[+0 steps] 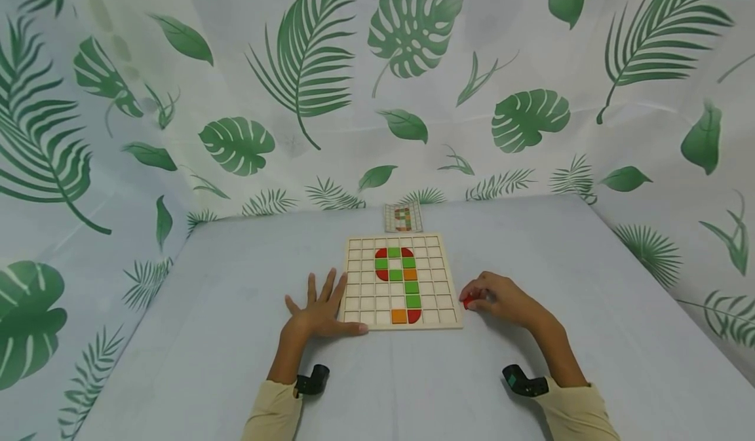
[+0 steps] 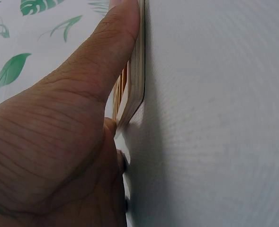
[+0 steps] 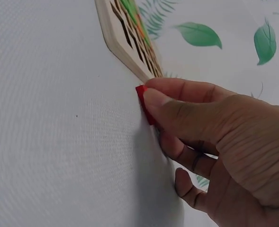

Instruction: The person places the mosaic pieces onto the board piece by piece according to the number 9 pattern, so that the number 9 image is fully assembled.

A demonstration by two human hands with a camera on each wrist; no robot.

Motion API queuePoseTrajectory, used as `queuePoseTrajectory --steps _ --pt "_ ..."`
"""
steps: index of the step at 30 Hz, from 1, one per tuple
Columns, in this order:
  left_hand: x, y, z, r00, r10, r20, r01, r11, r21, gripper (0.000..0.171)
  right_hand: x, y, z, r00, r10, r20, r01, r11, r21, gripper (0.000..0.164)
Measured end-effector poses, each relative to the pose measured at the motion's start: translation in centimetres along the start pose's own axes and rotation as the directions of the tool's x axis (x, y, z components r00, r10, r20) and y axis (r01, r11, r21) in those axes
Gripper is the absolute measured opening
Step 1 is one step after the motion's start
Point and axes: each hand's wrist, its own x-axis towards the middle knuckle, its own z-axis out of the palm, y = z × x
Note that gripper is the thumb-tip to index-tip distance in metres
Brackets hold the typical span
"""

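Note:
A square wooden grid board (image 1: 366,300) lies on the table, with red, green and orange tiles set in it in a shape like a 9. My left hand (image 1: 318,313) rests spread at the board's lower left corner. In the left wrist view its thumb (image 2: 115,38) lies along the board's edge (image 2: 138,71). Just right of the board, my right hand (image 1: 501,300) pinches a red tile (image 3: 145,105) between thumb and fingers, close to the tabletop. The tile's full outline is partly hidden by the fingertips.
Behind the board lies a small pattern card (image 1: 404,217) printed with a similar coloured figure. The table (image 1: 248,264) has a pale cover, and a leaf-print cloth (image 1: 330,166) rises at its back and sides. Each wrist wears a black camera (image 1: 522,382).

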Motion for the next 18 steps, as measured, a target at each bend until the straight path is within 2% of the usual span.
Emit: queuePoseTrajectory --steps 3,10,15,18 --pt "0.01 0.01 -0.05 1.0 0.0 -0.004 0.0 1.0 0.008 0.114 0.02 0.04 0.0 1.0 0.002 -0.001 -0.002 1.0 0.007 0.018" --pt "-0.1 0.02 0.0 1.0 0.0 -0.008 0.0 1.0 0.008 0.114 0.17 0.07 0.05 0.997 -0.069 -0.019 0.069 0.998 -0.003 0.024" --pt "-0.01 0.0 0.06 1.0 0.003 -0.012 -0.003 1.0 0.006 0.114 0.11 0.12 0.16 0.999 -0.03 -0.031 0.031 0.999 0.028 0.019" --pt "0.02 -0.02 0.07 1.0 0.006 -0.011 -0.006 1.0 0.003 0.114 0.06 0.03 0.15 0.999 0.009 -0.041 -0.007 0.999 0.04 0.022"
